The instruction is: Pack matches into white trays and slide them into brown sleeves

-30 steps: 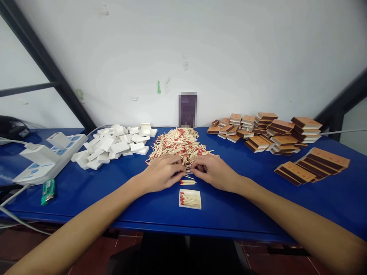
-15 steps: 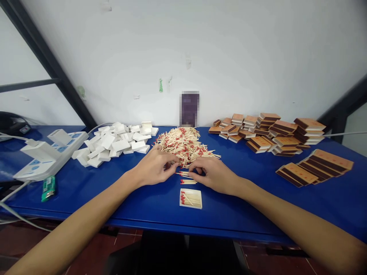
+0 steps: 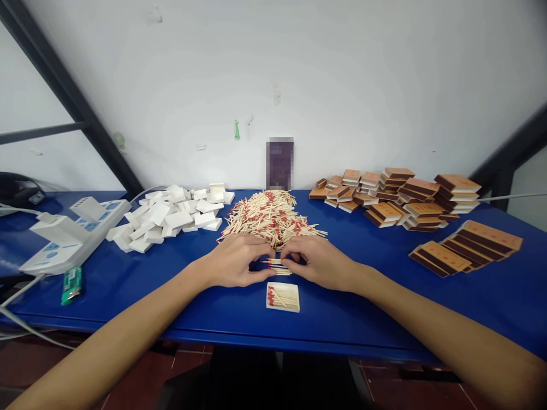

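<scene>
Your two hands met at the middle of the blue surface (image 3: pixel 128 273), just in front of the big loose heap of red-tipped wooden matchsticks (image 3: pixel 269 213). Your left hand (image 3: pixel 237 261) lay knuckles up with its fingers curled inward, and your right hand (image 3: pixel 318 261) mirrored it. Both were closed at the fingertips on a small bundle of red-tipped wooden matches (image 3: pixel 277 263) that lay roughly level between them, touching or just above the surface; I could not tell which. Just beside your hands on the near side sat a small white open cardboard tray (image 3: pixel 283 296), flat on the surface, with a thin layer of matches in it, red heads towards your left. To the left of the heap lay a jumble of empty white cardboard trays (image 3: pixel 171 216). Further left there was a white power strip with blue markings (image 3: pixel 68 233), and a small green lighter (image 3: pixel 71 283) near the front edge. On your right, well apart from your hands, orange-and-brown matchbox sleeves (image 3: pixel 397 196) stood in uneven stacks by the wall. Nearer to you, a slanted row of the same sleeves (image 3: pixel 465 245) leaned one on another. A dark purple upright object (image 3: pixel 280 163) stood against the white wall behind the heap — it was too blurred to make out.
</scene>
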`<action>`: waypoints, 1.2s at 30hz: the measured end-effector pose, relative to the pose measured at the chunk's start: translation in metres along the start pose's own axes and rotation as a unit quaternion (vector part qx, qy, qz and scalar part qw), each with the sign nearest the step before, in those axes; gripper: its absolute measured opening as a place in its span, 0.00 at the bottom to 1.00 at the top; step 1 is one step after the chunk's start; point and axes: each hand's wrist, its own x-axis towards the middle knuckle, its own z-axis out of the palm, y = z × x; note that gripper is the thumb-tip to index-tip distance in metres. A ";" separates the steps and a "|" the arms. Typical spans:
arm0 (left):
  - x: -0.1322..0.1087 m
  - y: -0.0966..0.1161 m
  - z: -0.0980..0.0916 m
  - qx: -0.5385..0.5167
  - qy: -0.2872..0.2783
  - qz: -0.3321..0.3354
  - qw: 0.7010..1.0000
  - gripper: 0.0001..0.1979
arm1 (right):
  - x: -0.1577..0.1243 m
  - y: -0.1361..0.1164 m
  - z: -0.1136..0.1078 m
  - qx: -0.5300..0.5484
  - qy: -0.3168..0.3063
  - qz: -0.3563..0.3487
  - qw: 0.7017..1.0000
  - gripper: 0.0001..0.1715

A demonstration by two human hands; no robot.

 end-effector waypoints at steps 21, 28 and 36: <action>-0.004 -0.012 -0.010 0.011 -0.026 0.019 0.999 0.09 | -0.001 -0.002 -0.008 0.023 -0.059 0.003 0.998 0.15; -0.002 -0.015 -0.005 -0.028 -0.031 0.019 0.999 0.08 | 0.000 -0.003 -0.005 0.026 -0.041 0.009 0.999 0.11; -0.001 -0.011 -0.004 -0.011 -0.014 0.015 1.000 0.09 | -0.001 -0.003 0.001 0.028 -0.020 0.001 0.999 0.10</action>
